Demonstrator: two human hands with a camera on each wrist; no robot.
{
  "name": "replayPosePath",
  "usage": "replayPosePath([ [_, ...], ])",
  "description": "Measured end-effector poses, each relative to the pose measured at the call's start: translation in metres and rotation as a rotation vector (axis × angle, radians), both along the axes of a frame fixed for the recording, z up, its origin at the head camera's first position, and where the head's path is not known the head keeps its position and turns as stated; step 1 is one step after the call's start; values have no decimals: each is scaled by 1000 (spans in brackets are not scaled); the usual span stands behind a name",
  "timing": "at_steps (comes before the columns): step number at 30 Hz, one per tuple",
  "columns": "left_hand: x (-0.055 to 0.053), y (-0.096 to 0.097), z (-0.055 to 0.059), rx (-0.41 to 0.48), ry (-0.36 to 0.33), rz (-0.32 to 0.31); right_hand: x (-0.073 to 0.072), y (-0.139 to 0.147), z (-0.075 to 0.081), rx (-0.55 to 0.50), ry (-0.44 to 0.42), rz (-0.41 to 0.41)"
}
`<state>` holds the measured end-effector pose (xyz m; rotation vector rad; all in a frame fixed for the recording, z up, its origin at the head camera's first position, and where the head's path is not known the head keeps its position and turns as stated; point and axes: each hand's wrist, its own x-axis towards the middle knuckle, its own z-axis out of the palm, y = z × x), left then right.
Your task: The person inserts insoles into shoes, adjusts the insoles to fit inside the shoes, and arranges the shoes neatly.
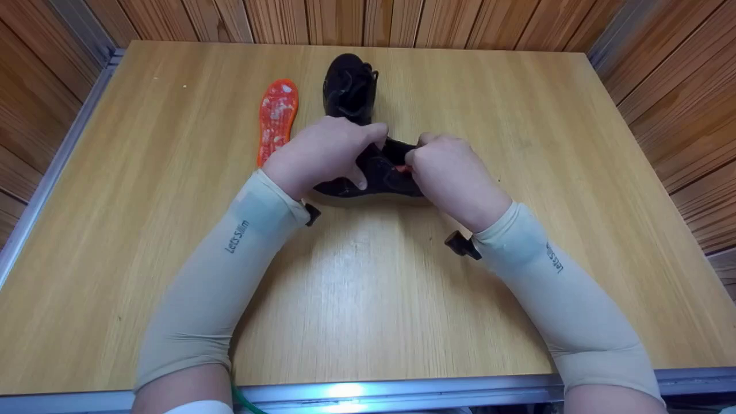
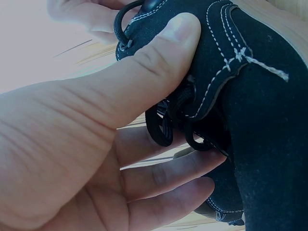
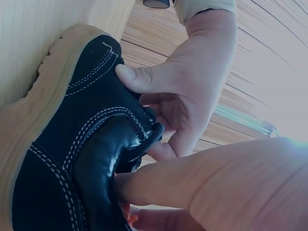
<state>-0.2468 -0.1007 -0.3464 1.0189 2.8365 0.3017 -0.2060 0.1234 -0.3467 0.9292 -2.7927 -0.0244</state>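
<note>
A black lace-up shoe (image 1: pixel 376 178) with white stitching and a tan sole lies crosswise on the table, toe to the left. My left hand (image 1: pixel 325 152) grips its upper near the laces, thumb (image 2: pixel 166 53) on the near side and fingers on the far side. At the shoe's opening, my right hand (image 1: pixel 451 175) pinches an orange insole (image 3: pixel 127 211), with the thumb reaching inside the collar. Most of that insole is hidden by the shoe and the fingers. Behind the left hand stands a second black shoe (image 1: pixel 348 86), toe pointing away.
An orange-red insole (image 1: pixel 279 115) with whitish patches lies left of the second shoe, its near end behind the left hand. The wooden table (image 1: pixel 575 172) has a metal front edge (image 1: pixel 402 394). Wood-plank walls (image 1: pixel 391 23) stand behind and at both sides.
</note>
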Motion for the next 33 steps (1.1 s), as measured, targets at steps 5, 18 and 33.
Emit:
replayPosePath([
  [5, 0, 0, 1, -2, -3, -1, -1, 0, -1, 29, -19, -24],
  [18, 0, 0, 1, -8, -15, -1, 1, 3, 2, 21, -109, -126],
  [33, -1, -1, 1, -13, 9, -6, 6, 8, 16, 56, -151, -110],
])
